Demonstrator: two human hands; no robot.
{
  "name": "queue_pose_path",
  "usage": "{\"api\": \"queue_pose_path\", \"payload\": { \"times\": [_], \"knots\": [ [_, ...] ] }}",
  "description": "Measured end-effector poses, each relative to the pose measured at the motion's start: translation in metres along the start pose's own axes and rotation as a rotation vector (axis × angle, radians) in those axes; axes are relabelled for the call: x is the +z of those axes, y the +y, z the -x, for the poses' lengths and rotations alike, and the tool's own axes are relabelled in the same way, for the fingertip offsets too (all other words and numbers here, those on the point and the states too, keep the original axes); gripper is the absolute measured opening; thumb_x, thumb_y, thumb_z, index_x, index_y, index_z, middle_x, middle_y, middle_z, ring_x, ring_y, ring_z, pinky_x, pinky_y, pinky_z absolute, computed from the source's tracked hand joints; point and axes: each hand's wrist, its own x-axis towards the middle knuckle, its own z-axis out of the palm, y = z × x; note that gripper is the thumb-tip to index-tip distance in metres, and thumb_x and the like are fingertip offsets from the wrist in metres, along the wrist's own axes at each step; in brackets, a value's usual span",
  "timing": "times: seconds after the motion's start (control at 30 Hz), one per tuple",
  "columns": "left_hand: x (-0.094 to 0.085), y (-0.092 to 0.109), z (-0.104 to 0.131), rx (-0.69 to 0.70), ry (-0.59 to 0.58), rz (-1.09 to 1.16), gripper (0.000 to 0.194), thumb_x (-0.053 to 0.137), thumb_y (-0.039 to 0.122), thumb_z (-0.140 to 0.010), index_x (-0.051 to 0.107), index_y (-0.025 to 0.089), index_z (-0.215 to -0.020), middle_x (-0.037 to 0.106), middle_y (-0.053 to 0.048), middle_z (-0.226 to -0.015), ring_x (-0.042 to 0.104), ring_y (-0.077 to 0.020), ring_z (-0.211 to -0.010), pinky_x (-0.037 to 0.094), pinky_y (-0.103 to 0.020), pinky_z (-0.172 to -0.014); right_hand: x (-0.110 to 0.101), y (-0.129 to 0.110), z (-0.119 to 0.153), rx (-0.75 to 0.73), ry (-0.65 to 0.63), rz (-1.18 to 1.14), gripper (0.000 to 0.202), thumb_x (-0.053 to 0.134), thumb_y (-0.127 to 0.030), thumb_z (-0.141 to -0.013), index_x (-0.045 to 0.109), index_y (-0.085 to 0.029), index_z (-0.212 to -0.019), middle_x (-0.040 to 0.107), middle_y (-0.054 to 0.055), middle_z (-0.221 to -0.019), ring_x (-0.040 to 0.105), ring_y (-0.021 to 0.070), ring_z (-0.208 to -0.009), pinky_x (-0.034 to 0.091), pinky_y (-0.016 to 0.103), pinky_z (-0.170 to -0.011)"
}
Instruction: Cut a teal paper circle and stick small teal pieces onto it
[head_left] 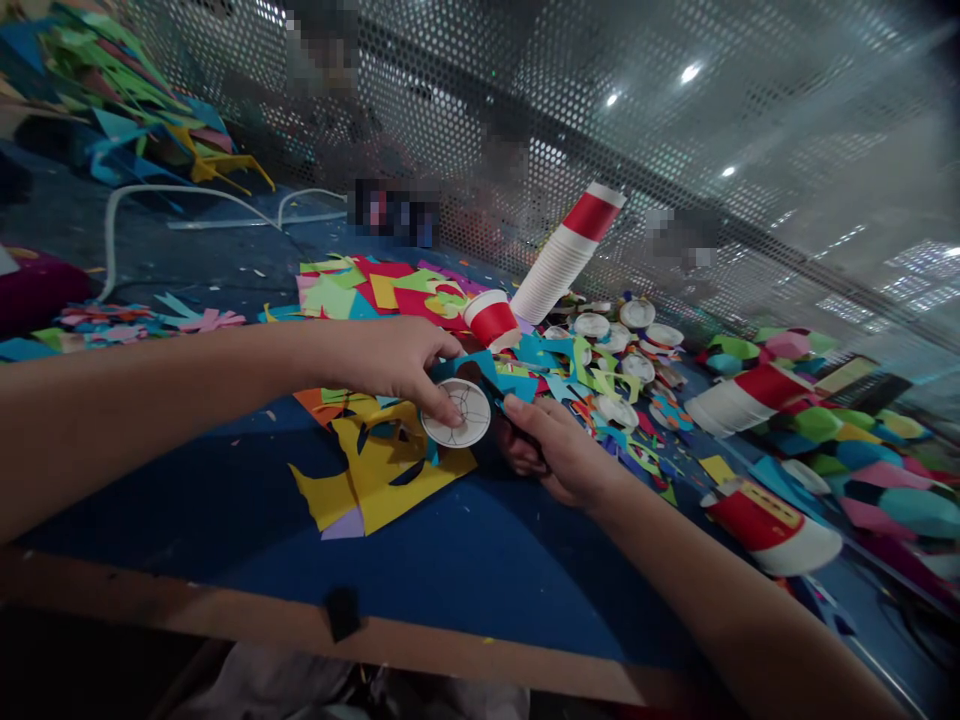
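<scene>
My left hand (409, 365) pinches a round white disc (469, 418) with petal-like lines drawn on it, thumb on its face. Blue paper (474, 366) shows behind the disc, against the same fingers. To the right, my right hand (551, 440) is closed around a dark-handled tool, likely scissors, whose tip points at the blue paper; much of the tool is hidden. Below the disc, a yellow paper sheet (405, 490) with cut-out holes lies on the blue table, over a bit of lilac paper.
Behind my hands stand a red and white cup (492, 320) and a tall tilted cup stack (566, 255). Colored scraps (360, 290) and white discs (637, 314) lie around them. More cups (772, 525) lie at right. A white cable (112, 235) crosses the left; perforated metal rises behind.
</scene>
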Motion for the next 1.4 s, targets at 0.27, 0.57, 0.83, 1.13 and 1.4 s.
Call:
{"api": "queue_pose_path", "payload": {
  "times": [0.27,0.57,0.83,1.13,1.4],
  "knots": [
    [0.0025,-0.0046,-0.0015,-0.003,-0.007,0.183,0.039,0.076,0.043,-0.073,0.061,0.017,-0.097,0.071,-0.002,-0.094,0.065,-0.0188,-0.088,0.043,-0.024,-0.071,-0.0017,0.0017,-0.0012,-0.002,0.018,-0.072,0.054,0.077,-0.064,-0.069,0.053,-0.017,-0.057,0.032,-0.009,-0.039,0.021,0.0036,-0.035,0.014,0.02,-0.038],
    [0.0028,-0.0069,-0.0005,-0.13,0.006,0.399,0.032,0.08,0.043,-0.068,0.074,0.019,-0.088,0.074,0.0,-0.089,0.064,-0.0171,-0.085,0.045,-0.025,-0.076,-0.0022,0.0044,-0.0021,-0.026,0.055,-0.098,0.051,0.079,-0.059,-0.07,0.054,-0.016,-0.06,0.033,-0.01,-0.04,0.023,0.0036,-0.035,0.016,0.018,-0.037],
    [0.006,-0.0006,0.0007,-0.175,-0.004,0.485,0.02,0.082,0.033,-0.066,0.075,0.021,-0.08,0.074,0.002,-0.082,0.063,-0.0148,-0.077,0.044,-0.024,-0.074,0.0013,0.0016,-0.0011,-0.02,0.065,-0.079,0.049,0.077,-0.059,-0.071,0.05,-0.018,-0.064,0.034,-0.01,-0.043,0.023,0.0044,-0.038,0.016,0.018,-0.038],
    [0.0047,-0.0045,-0.0013,-0.153,0.047,0.339,0.028,0.081,0.038,-0.063,0.076,0.02,-0.084,0.075,0.0,-0.085,0.065,-0.0183,-0.082,0.044,-0.026,-0.074,-0.0012,-0.0002,-0.0018,0.019,0.023,-0.082,0.049,0.074,-0.06,-0.074,0.052,-0.017,-0.063,0.034,-0.01,-0.042,0.021,0.0034,-0.035,0.016,0.018,-0.037],
    [0.0071,-0.0057,-0.003,-0.153,0.139,0.177,0.041,0.078,0.05,-0.063,0.074,0.017,-0.089,0.074,-0.003,-0.085,0.065,-0.0218,-0.084,0.044,-0.027,-0.071,-0.0007,0.0029,-0.0027,-0.022,0.059,-0.123,0.054,0.078,-0.064,-0.068,0.052,-0.017,-0.061,0.034,-0.01,-0.04,0.022,0.003,-0.034,0.016,0.017,-0.036]
  ]
}}
